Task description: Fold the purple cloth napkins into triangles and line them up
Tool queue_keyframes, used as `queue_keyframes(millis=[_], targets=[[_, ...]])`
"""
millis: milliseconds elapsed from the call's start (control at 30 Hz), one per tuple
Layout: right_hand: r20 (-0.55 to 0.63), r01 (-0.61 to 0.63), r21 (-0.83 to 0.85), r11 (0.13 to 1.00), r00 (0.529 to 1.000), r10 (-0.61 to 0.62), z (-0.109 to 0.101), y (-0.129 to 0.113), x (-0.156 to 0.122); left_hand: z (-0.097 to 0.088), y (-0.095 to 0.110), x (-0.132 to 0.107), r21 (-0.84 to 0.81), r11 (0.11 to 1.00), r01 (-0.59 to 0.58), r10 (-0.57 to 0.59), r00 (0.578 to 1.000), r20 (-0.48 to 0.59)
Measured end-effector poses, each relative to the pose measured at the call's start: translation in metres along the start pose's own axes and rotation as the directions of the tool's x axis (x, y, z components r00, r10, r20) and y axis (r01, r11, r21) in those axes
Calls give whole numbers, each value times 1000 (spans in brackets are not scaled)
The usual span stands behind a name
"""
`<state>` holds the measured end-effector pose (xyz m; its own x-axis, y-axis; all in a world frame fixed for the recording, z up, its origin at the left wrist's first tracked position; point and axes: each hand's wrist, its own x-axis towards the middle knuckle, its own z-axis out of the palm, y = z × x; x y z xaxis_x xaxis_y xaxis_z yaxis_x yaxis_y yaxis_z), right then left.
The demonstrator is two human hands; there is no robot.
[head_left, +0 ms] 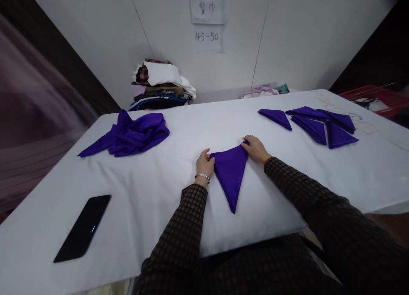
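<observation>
A purple cloth napkin [230,174] lies folded into a triangle on the white table [153,188], its long point aimed at me. My left hand [205,163], with a silver bracelet on the wrist, pinches the triangle's left corner. My right hand [254,148] pinches its right corner. Both hands rest on the tabletop with fingers closed on the cloth.
A heap of unfolded purple napkins [136,134] lies at the far left. Several folded purple triangles [315,123] lie at the far right. A black phone [83,227] sits near the front left edge. Stacked clothes [161,87] stand behind the table, a red basket [380,100] to the right.
</observation>
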<state>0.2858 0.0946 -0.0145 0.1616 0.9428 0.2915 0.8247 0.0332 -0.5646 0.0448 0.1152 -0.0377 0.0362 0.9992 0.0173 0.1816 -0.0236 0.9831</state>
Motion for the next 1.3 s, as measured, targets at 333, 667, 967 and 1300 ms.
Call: queue_keyframes(millis=[333, 667, 967, 1300], targets=[[-31, 92, -43, 995, 995, -93, -2, 0, -14, -6, 7, -5, 231, 972, -41, 57, 996, -61], [283, 438, 187, 879, 833, -475, 11, -75, -68, -11, 13, -6, 399, 915, -59, 76, 997, -28], [519, 483, 174, 858, 696, -497, 2, -83, -113, -13, 13, -6, 529, 843, -102, 104, 994, 27], [531, 490, 172, 855, 685, -499, -2, -83, -125, -15, 12, -4, 509, 849, -145, 156, 988, 22]])
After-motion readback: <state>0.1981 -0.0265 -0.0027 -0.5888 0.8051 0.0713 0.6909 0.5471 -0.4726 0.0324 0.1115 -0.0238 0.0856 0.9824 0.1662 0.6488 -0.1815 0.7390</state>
